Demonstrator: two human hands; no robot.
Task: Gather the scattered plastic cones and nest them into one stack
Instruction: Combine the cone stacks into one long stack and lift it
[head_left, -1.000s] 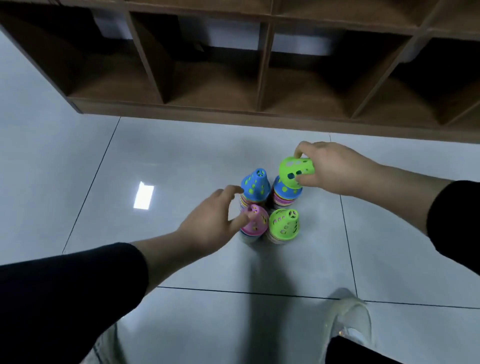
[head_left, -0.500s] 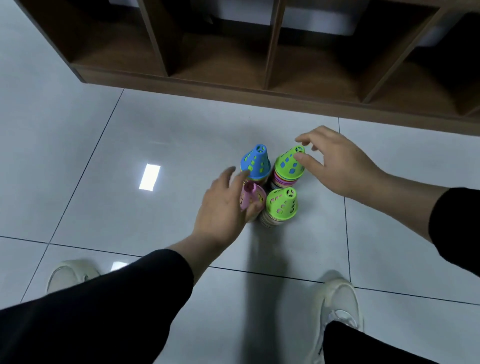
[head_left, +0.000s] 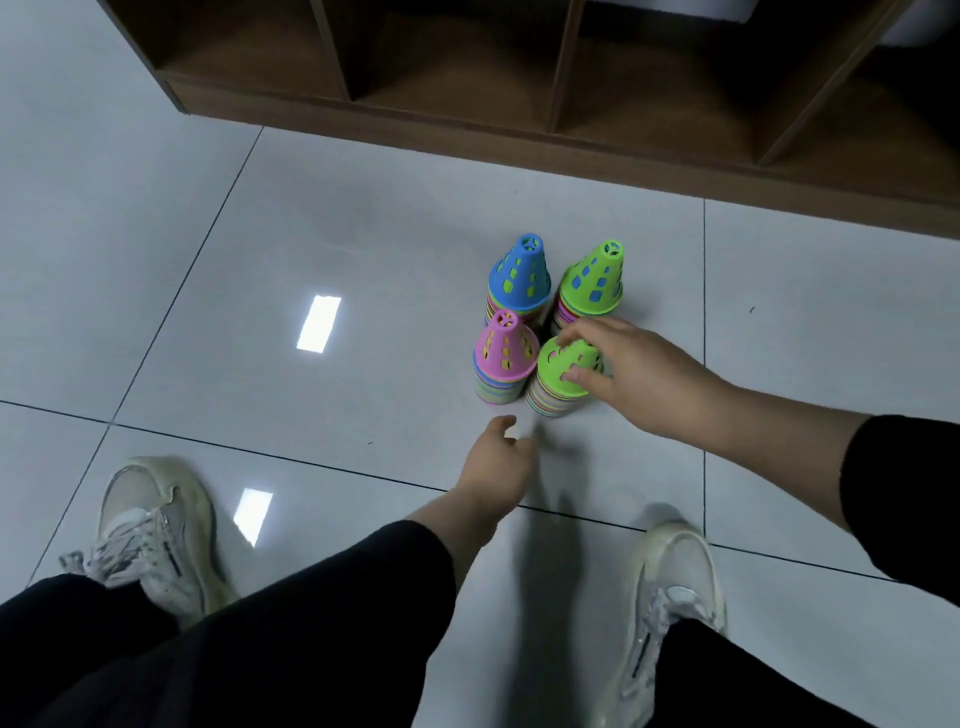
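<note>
1. Four short stacks of cones stood bunched on the tiled floor (head_left: 363, 218) just in front of the wooden shelf unit (head_left: 519, 135): a blue-topped stack (head_left: 519, 278) and a green-topped stack (head_left: 595, 283) at the back, a pink-topped stack (head_left: 504, 358) and a second green-topped stack (head_left: 563, 376) nearer the person's shoes.
2. The right hand (head_left: 639, 379) had its fingers and thumb curled round the top cone of the near green stack, gripping it from the right side.
3. The left hand (head_left: 496, 462) hung just short of the stacks, fingers loosely curled and holding nothing.
4. To my eye, the step was lifting that near green stack to nest it onto a neighbour. It would go best gripped low, round several rims, so the whole pile came up rather than only the top cone; a straight lift would spare the touching pink stack.
5. The free hand could steady the receiving stack.
6. How many cones each stack held was too fine to count, and the right fingertips hid the near green cone's tip.
</note>
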